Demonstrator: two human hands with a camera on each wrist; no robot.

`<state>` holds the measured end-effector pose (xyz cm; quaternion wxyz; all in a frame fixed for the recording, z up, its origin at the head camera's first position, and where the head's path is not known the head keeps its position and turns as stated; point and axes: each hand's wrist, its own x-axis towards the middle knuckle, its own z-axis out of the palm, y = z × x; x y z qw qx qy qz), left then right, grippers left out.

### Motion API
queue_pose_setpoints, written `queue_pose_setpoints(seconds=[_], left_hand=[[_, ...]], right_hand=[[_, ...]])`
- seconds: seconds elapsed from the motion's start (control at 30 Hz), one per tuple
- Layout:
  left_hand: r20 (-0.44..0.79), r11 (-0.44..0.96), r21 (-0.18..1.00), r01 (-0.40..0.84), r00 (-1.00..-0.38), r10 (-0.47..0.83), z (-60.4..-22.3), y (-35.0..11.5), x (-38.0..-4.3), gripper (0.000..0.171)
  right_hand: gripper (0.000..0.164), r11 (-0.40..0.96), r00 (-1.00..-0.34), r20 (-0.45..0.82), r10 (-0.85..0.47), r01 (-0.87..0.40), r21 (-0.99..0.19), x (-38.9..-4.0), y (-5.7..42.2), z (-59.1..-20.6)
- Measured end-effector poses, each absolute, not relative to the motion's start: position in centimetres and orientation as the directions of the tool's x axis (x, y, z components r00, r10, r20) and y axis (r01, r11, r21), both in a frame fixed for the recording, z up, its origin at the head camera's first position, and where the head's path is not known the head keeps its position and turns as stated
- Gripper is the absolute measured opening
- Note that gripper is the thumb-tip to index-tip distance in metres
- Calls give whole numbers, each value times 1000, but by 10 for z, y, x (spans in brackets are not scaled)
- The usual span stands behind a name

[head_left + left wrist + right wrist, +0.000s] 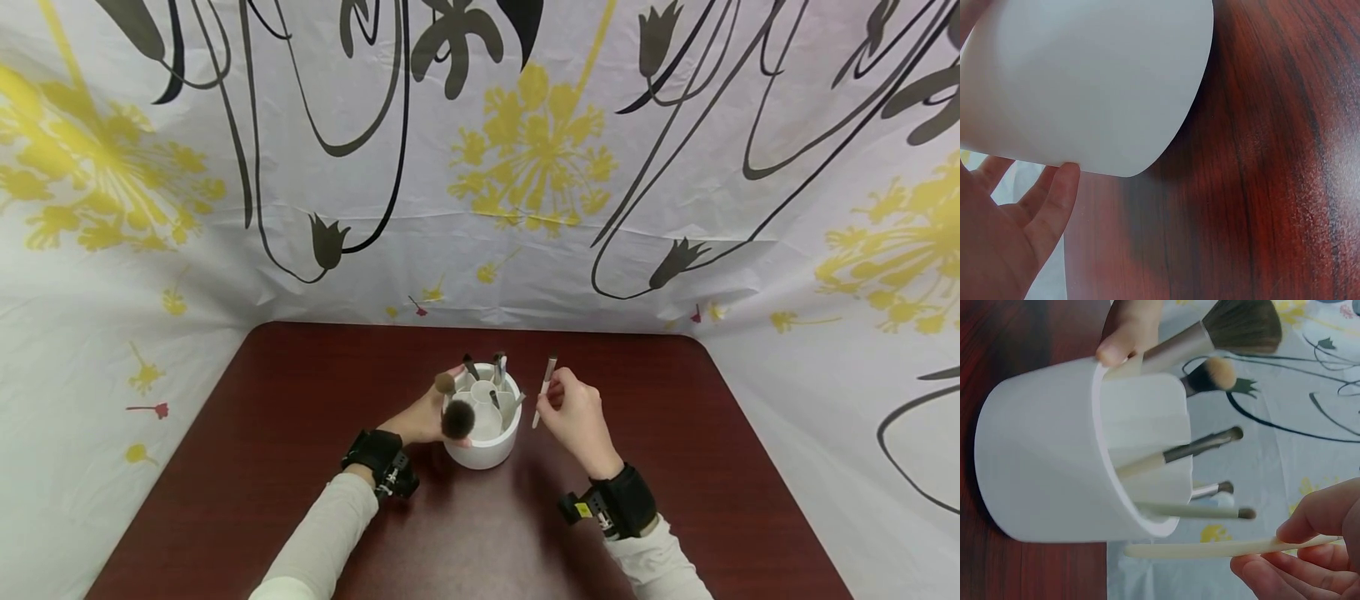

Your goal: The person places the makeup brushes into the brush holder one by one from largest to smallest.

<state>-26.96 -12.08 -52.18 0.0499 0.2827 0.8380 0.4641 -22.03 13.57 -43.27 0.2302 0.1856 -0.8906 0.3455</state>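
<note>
A round white brush holder [480, 457] with inner compartments stands on the table. My left hand [424, 417] grips its left side, and in the right wrist view the thumb [1116, 351] lies over the rim. Just right of the holder, my right hand [579, 414] pinches a slim makeup brush [1175, 550] with a pale handle, apart from the rim. Inside the holder are a large fluffy brush [1244, 326], a tan-tipped brush [1211, 375] and several thin brushes, among them a smudge-tipped one [1204, 445] and a pale green-handled one [1204, 511].
The dark red wooden table [315, 375] has rounded far corners. Behind it and at both sides hangs a white cloth [420, 275] with yellow and grey flower prints. Each wrist wears a black camera band [630, 500].
</note>
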Motion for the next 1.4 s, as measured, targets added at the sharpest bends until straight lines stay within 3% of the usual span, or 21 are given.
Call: queue_pose_setpoints(seconds=[0.6,1.4], left_hand=[[151,424,810,404,-844,515,-522,-122,-269,121],[153,416,814,406,-840,521,-523,-117,-270,121]], right_hand=[[16,610,-824,532,-198,-528,-591,-214,112,-432],[15,654,-851,492,-186,-481,-584,-216,113,-440]])
